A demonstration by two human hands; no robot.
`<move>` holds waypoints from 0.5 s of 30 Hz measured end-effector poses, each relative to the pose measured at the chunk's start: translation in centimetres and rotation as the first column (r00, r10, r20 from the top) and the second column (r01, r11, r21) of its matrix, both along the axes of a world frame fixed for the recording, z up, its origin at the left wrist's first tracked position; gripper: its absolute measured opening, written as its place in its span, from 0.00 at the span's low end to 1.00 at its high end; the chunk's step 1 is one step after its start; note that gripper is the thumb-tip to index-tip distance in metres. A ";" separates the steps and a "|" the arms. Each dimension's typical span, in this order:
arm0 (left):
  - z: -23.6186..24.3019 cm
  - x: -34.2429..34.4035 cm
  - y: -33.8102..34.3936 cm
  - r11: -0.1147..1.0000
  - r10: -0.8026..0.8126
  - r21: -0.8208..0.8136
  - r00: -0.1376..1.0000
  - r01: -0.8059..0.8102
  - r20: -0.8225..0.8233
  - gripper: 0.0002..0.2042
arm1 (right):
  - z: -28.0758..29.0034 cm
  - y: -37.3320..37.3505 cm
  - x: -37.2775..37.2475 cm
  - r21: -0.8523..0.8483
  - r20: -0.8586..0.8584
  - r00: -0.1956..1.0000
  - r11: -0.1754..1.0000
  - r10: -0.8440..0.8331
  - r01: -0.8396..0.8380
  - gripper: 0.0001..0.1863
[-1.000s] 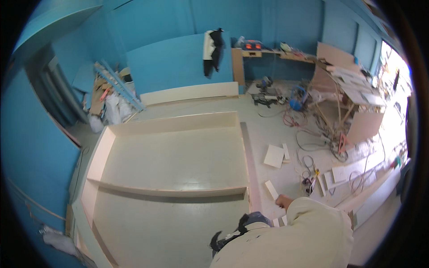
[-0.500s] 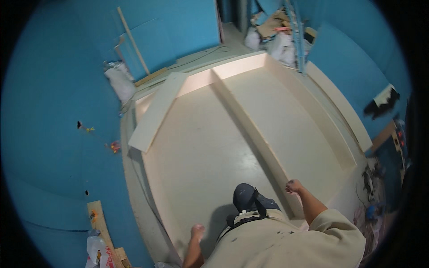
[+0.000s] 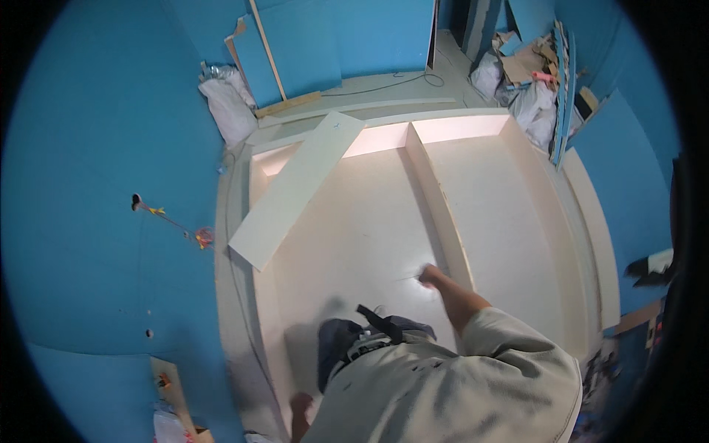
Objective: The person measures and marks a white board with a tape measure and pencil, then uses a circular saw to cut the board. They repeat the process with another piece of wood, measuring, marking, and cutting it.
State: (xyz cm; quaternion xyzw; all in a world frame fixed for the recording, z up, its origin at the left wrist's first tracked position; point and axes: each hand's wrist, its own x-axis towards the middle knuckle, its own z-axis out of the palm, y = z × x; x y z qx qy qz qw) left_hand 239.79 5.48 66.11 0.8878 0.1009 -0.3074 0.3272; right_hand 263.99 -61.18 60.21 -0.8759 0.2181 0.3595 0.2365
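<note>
My right hand (image 3: 430, 276) is stretched out above the left bay, just left of the long divider board (image 3: 436, 188). Its fingers look curled together; a thin dark line shows beside them, and what they hold, if anything, is too blurred to name. Low down, my left hand (image 3: 301, 403) hangs by the near left side of the frame, dim and smeared, touching nothing I can make out. Around my legs lies a large shallow wooden frame (image 3: 548, 210) of pale boards. A loose pale plank (image 3: 299, 192) rests slantwise across its far left corner.
White sacks (image 3: 225, 107) lean by the left wall. Scrap and more sacks (image 3: 533, 111) are heaped at the far right, beside upright strips (image 3: 563, 96). Wires (image 3: 201, 236) poke from the blue wall. A long pale board (image 3: 594, 236) lies along the right side.
My body has moved forward inside the frame. My right hand has left the divider's top edge and swung over the left bay. My left hand now shows lower and further left.
</note>
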 end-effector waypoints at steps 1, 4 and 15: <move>-2.4 6.3 -2.8 0.996 -0.021 -0.087 0.997 0.027 0.074 0.08 | 1.3 -2.2 5.4 -0.159 0.208 0.915 0.935 0.347 -0.318 0.08; 1.2 19.6 -10.6 0.738 0.560 -0.303 0.798 -0.603 -0.223 0.08 | 12.7 4.6 20.6 0.271 0.474 0.881 0.953 -0.010 -0.134 0.13; -13.8 55.9 -13.7 0.997 -0.003 -0.069 0.930 -0.024 -0.366 0.08 | 12.8 -2.8 33.8 0.580 -0.265 0.901 0.690 -0.344 0.434 0.15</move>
